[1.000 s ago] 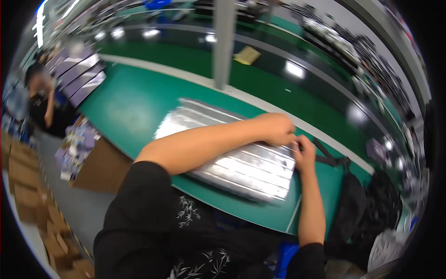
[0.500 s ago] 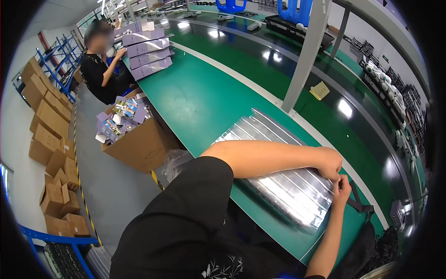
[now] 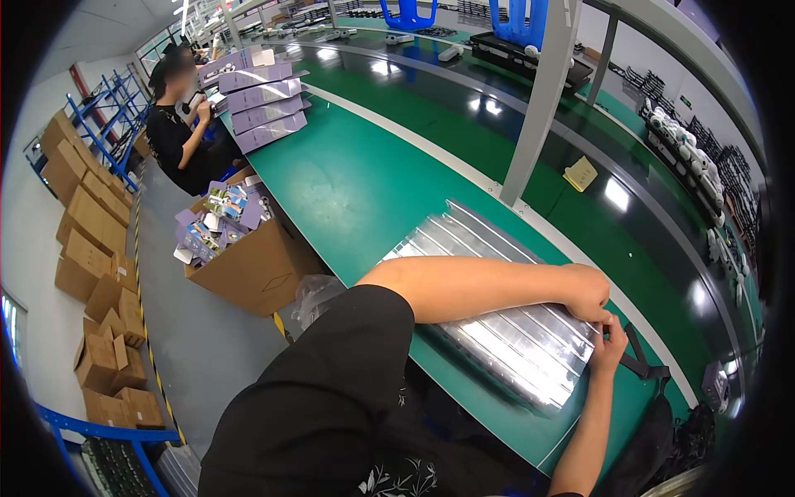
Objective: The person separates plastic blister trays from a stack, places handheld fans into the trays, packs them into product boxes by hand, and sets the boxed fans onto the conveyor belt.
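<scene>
A shiny, ridged silvery bundle, perhaps plastic trays in clear film, lies on the green tabletop. My left arm reaches across it. At the bundle's right end, my left hand is closed with fingers bent downward. Just below it, my right hand is closed too, its fingertips meeting those of the left at the bundle's corner. Whatever they pinch is too small and covered to make out. Dark straps lie right of my right hand.
Left of the table stands a carton full of printed purple boxes. Purple trays are stacked at the far end, beside a seated person. A grey post rises at the table's back edge, before a dark green conveyor.
My hands stay together at the bundle's corner with only a tiny shift. The other person's hands have moved closer together, near a small dark object. The view has shifted slightly.
</scene>
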The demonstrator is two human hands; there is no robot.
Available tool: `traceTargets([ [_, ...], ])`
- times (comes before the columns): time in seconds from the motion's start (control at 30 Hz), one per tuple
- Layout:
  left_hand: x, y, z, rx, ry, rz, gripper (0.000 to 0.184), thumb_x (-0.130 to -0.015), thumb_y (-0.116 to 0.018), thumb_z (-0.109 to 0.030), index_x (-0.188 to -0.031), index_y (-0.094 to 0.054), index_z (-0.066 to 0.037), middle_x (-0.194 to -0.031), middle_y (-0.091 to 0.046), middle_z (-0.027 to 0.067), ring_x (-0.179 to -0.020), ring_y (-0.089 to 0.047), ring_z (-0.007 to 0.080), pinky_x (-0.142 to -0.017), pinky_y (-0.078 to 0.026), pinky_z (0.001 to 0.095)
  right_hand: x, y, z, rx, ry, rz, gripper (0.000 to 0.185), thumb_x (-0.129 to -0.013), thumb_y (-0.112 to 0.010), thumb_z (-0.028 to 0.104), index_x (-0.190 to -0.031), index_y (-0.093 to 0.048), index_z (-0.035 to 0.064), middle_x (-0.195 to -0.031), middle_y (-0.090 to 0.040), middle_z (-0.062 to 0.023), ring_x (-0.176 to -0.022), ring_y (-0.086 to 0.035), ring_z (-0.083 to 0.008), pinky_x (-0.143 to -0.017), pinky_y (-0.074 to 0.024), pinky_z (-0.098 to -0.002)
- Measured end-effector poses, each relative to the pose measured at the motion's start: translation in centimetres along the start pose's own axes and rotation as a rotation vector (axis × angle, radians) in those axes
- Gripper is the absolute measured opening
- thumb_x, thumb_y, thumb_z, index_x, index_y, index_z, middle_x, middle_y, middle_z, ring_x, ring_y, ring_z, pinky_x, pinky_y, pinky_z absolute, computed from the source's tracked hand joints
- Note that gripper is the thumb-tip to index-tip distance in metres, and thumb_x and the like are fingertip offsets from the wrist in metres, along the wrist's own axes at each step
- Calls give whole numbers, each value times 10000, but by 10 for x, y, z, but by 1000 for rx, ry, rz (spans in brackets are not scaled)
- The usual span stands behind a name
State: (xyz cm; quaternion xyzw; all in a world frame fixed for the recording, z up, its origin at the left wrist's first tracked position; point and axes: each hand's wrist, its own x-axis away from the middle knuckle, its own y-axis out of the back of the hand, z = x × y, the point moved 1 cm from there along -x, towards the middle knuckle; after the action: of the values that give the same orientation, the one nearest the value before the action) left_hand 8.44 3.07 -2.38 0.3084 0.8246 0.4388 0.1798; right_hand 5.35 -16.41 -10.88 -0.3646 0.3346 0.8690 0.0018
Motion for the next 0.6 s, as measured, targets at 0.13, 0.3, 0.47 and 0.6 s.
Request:
traceTargets([
  [0.13,-1,-6,5,17,-13,-16,440,-873,-582,-480,-851,-742,-71,-847,-703,170,-823,-664,349,-745,-524,434,0,2,4,4,8,-51,68,-829,-651,22,-864,-630,-33,-668,-557,-118,-573,-537,-209,-554,-429,-310],
  [0.3,-3,-8,7,60,-54,-23,451,-871,-585,-490,-894,-737,-67,-894,-704,171,-886,-659,349,-782,-519,432,1,6,-3,32,-7,-19,88,-808,-665,21,-826,-611,-47,-653,-537,-108,-566,-513,-185,-548,-404,-305],
  [0.47,-1,-3,4,36,-23,48,460,-854,-599,-509,-929,-724,-72,-913,-701,170,-920,-657,340,-800,-514,432,3,2,-6,17,15,-30,104,-801,-668,21,-831,-603,-54,-647,-528,-100,-565,-499,-167,-545,-394,-304],
  [0.6,-5,-10,9,62,-43,-21,454,-836,-621,-510,-965,-705,-83,-915,-697,164,-905,-659,333,-777,-516,430,0,3,-2,-5,-40,-5,81,-788,-659,15,-840,-635,-42,-666,-567,-125,-576,-546,-213,-556,-423,-303],
])
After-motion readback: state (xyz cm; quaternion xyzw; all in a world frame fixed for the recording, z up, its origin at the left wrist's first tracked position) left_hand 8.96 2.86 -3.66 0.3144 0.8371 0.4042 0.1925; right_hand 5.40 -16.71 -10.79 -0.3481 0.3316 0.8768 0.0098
